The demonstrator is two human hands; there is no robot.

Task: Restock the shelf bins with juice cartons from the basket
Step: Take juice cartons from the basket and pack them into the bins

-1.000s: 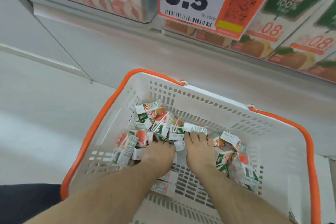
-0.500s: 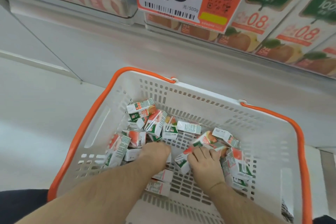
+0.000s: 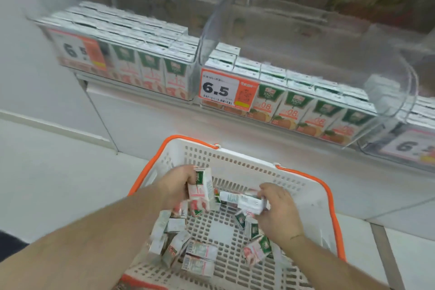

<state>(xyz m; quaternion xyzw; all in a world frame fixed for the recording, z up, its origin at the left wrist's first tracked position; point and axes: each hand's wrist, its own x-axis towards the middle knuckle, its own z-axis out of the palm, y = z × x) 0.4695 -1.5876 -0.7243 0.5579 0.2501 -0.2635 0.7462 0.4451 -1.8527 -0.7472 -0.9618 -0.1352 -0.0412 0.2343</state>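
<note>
Shop shelving with clear shelf bins [image 3: 306,92], largely stocked, is shown above a white basket [image 3: 247,167]. Many loose juice cartons [image 3: 200,252] remain in the basket, so restocking is judged far from complete. A carton [image 3: 200,192] is gripped upright by the left hand [image 3: 176,183]; another carton [image 3: 244,200] (lying sideways) is held by the right hand [image 3: 277,212].

A pale tiled floor [image 3: 58,172] fills the left and lower right. A white wall [image 3: 28,42] rises at upper left.
</note>
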